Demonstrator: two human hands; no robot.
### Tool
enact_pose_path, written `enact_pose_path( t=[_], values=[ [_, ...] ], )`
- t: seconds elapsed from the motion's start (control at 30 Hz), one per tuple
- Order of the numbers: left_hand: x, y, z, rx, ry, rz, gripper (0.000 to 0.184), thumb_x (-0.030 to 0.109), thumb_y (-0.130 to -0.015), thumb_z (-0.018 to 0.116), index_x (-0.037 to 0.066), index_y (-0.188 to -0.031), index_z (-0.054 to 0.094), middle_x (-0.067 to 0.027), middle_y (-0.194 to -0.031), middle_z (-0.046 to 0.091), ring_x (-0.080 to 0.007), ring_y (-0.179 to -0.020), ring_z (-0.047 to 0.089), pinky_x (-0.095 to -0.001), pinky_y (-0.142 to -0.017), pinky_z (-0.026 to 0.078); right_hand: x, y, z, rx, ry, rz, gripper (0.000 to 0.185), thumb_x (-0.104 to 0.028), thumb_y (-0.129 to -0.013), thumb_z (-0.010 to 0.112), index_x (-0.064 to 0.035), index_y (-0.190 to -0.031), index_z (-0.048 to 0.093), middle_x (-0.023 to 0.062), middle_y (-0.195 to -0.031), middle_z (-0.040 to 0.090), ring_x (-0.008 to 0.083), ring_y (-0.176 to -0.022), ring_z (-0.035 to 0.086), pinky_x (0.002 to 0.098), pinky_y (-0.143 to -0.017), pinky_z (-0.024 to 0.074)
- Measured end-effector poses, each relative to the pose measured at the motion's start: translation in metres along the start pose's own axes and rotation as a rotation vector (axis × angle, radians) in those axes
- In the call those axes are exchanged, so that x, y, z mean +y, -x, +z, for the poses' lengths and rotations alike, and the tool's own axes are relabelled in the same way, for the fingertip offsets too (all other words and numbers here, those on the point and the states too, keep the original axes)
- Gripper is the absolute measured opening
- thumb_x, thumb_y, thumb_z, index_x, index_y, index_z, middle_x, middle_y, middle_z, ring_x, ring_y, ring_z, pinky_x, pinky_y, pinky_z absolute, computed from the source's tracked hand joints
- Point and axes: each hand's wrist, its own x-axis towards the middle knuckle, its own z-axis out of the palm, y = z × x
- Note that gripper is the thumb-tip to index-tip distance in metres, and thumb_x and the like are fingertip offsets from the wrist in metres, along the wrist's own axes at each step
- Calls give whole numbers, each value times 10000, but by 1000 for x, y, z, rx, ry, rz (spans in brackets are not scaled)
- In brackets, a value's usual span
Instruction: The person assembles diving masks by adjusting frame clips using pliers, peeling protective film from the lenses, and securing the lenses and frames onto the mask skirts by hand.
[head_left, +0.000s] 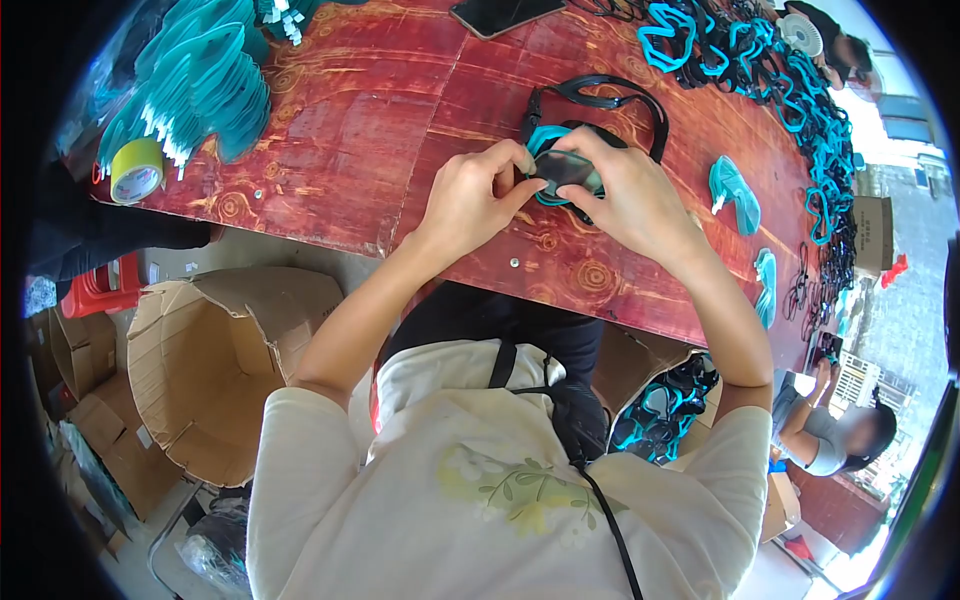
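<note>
Two hands, one dark lens, and a whole lot of teal

So the left hand (478, 190) and right hand (628, 190) are both closed in a pinch on the dark lens (566, 174), just right of centre and toward the top of the frame. Thumbs and fingers sit at its opposite edges, I'd guess to keep it steady and leave most of its face untouched. It's held over a teal rim (541, 140) with a black strap (657, 112) looped above it; can't tell if lens and rim are actually joined. Strap's lying up the table, away from the fingers, which probably keeps it from getting in the way.

Teal pieces (215, 85) are fanned in a stack at upper left, near a yellow tape roll (137, 172). The teal-and-black heap (795, 85) runs down the right side, so my read is that the split keeps different parts sorted.

Surface is a red, wood-grained table (345, 120), kinda scuffed, with a phone (507, 14) at the top edge. Room looks like a busy workshop: big open carton (215, 365) at lower left, red stool (105, 287) behind it, and another person (825, 440) at lower right.
</note>
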Motion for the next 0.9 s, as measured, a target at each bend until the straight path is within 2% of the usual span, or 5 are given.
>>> enact_pose_path(
  t=[0.4, 0.6, 0.7, 0.83, 0.9],
  values=[
    [1, 5, 6, 104, 95, -86, 342, 60, -761, 791, 47, -1023, 572, -26, -524, 494, -96, -474, 470, -255, -535, 421, 16, 24, 25, 481, 325, -274, 637, -180, -661, 833, -124, -1257, 617, 96, -1077, 522, 270, -965, 526, 390, -796, 449],
    [-1, -1, 1, 38, 116, -168, 584, 114, -720, 814, 109, -1218, 511, -49, -589, 562, -215, -544, 591, -348, -513, 440, 21, 17, 28, 514, 229, -233, 631, -191, -674, 830, -117, -1259, 605, 104, -1100, 536, 301, -1022, 535, 410, -846, 450],
    [4, -7, -3, -8, -28, -141, 710, 68, -717, 813, 109, -1342, 477, -57, -891, 611, -128, -800, 581, -286, -669, 492, 25, 11, 22, 418, 33, -147, 593, -188, -659, 839, -95, -1200, 617, 107, -1081, 542, 314, -1043, 539, 426, -880, 457],
    [-8, -29, -3, -80, -38, 131, 641, 97, -756, 779, 118, -1336, 505, -139, -1400, 381, -264, -1350, 351, -384, -1091, 342, 32, 1, 18, 334, 21, -130, 583, -185, -617, 865, -54, -1129, 617, 113, -1047, 541, 325, -1023, 549, 440, -879, 471],
    [-15, -39, 6, -185, 242, 46, 566, 144, -804, 748, 108, -1319, 517, -144, -1429, 374, -260, -1381, 322, -406, -1112, 312, 31, 1, 16, 310, -11, -91, 584, -185, -620, 862, -54, -1132, 613, 122, -1037, 536, 335, -1023, 546, 445, -879, 473]
  ],
)
